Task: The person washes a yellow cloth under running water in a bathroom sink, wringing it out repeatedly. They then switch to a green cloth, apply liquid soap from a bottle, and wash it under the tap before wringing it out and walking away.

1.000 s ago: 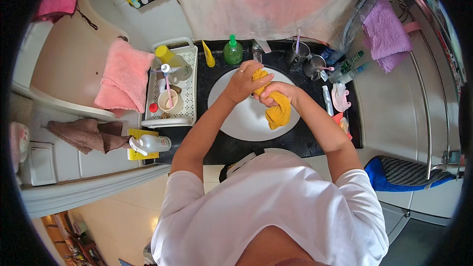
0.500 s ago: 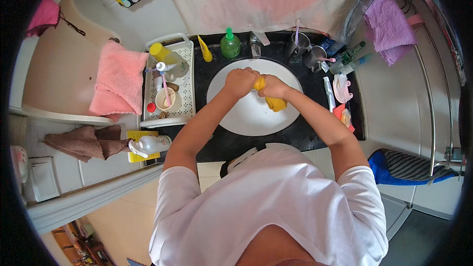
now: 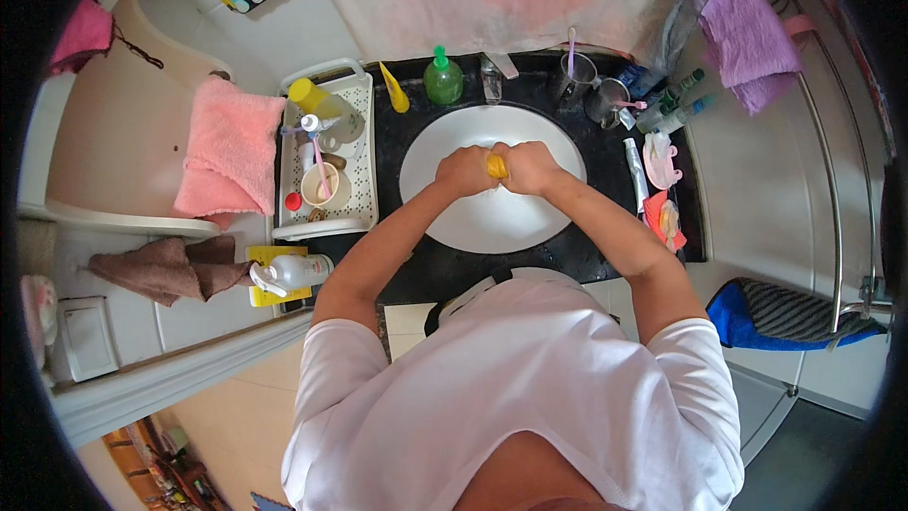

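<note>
Left hand (image 3: 464, 172): fist closed round one side of yellow cloth (image 3: 497, 167).
Right hand (image 3: 530, 168): fist closed round the other side; knuckles close to left.
Cloth: bunched, short band visible between fists, above sink.
Sink (image 3: 494, 227): white, oval, set in black counter (image 3: 426, 276).
Behind sink: tap (image 3: 491, 83), green soap bottle (image 3: 443, 81).
Left of sink: white tray (image 3: 361, 163).

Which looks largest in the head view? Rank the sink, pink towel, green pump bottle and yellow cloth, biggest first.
1. Sink
2. Pink towel
3. Green pump bottle
4. Yellow cloth, by its visible part only; the left hand and right hand hide the rest.
</note>
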The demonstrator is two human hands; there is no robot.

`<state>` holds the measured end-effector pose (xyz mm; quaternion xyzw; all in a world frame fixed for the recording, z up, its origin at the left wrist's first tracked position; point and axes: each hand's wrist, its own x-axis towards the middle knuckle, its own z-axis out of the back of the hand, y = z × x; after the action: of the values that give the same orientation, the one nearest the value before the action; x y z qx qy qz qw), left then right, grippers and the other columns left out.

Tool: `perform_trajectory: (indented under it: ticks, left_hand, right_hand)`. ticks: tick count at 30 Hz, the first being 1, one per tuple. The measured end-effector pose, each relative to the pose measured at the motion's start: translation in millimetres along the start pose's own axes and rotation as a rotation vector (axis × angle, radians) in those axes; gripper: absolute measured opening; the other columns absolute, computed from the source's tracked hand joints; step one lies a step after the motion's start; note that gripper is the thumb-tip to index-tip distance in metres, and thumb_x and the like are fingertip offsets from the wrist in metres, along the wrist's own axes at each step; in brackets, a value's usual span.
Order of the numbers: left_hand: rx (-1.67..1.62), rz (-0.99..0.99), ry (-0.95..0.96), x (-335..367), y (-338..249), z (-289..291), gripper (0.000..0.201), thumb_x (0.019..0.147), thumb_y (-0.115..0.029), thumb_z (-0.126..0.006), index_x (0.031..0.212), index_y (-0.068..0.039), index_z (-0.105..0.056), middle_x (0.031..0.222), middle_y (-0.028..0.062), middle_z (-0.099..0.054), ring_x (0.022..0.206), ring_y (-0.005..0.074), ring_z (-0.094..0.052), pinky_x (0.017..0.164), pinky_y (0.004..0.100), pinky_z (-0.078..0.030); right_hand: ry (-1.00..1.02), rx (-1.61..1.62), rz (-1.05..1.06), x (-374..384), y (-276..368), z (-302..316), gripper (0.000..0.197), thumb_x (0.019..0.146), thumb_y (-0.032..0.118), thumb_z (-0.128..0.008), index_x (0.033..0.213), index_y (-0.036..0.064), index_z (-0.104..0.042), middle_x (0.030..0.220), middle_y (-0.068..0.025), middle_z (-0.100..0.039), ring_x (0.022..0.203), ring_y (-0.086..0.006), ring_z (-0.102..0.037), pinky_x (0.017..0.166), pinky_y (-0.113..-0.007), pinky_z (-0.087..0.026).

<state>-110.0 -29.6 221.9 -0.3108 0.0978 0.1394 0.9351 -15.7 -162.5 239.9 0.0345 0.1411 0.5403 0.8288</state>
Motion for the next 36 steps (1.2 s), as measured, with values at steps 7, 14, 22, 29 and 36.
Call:
perform_trajectory:
  ticks: [7,14,22,29,36]
  left_hand:
    - [0.128,-0.039,-0.138,12.8,9.6,1.2,0.040,0.062,-0.032,-0.072,0.097,-0.014,-0.066,0.086,0.0102,-0.068,0.082,0.0289,-0.066,0.072,0.0398,-0.052]
    - [0.308,-0.032,-0.415,1.1,-6.0,10.2,0.030,0.066,-0.025,-0.069,0.093,-0.015,-0.063,0.081,0.0096,-0.065,0.070,0.0283,-0.065,0.059,0.0420,-0.052]
    - [0.327,-0.257,-0.396,-51.1,-75.7,-35.3,0.046,0.071,-0.016,-0.067,0.114,-0.012,-0.052,0.092,0.0105,-0.061,0.072,0.0261,-0.065,0.058,0.0381,-0.052]
    - [-1.276,-0.014,-0.050,-59.6,-15.3,-53.4,0.045,0.086,-0.034,-0.063,0.122,-0.010,-0.049,0.104,0.0029,-0.062,0.088,0.0153,-0.061,0.071,0.0282,-0.047]
    - [-2.040,-0.455,0.315,-18.4,-42.7,-82.3,0.098,0.070,-0.077,-0.044,0.142,-0.016,-0.021,0.119,0.0086,-0.054,0.110,0.0207,-0.052,0.098,0.0426,-0.040]
  right_hand:
    - [-0.313,0.134,0.008,-1.3,-7.6,1.2,0.039,0.070,0.023,-0.068,0.102,0.0082,-0.052,0.079,-0.0127,-0.065,0.074,-0.0352,-0.062,0.070,-0.044,-0.049]
    - [-0.147,1.199,-0.358,-29.1,-39.7,-47.2,0.050,0.081,0.041,-0.066,0.112,0.0030,-0.054,0.096,-0.0137,-0.064,0.080,-0.0277,-0.064,0.068,-0.037,-0.051]
    - [-0.036,2.314,-0.454,-30.2,-27.1,-76.4,0.041,0.089,0.023,-0.046,0.125,0.0023,-0.047,0.110,-0.0133,-0.061,0.101,-0.0263,-0.061,0.085,-0.038,-0.051]
    - [0.161,2.700,-0.139,-65.1,-39.2,-37.1,0.035,0.083,0.024,-0.049,0.109,0.0010,-0.050,0.085,-0.0057,-0.055,0.068,-0.0125,-0.054,0.063,-0.026,-0.048]
    - [0.257,2.747,0.009,-77.1,1.1,10.4,0.038,0.083,0.027,-0.049,0.111,0.0024,-0.049,0.083,-0.0047,-0.054,0.063,-0.0102,-0.049,0.055,-0.022,-0.044]
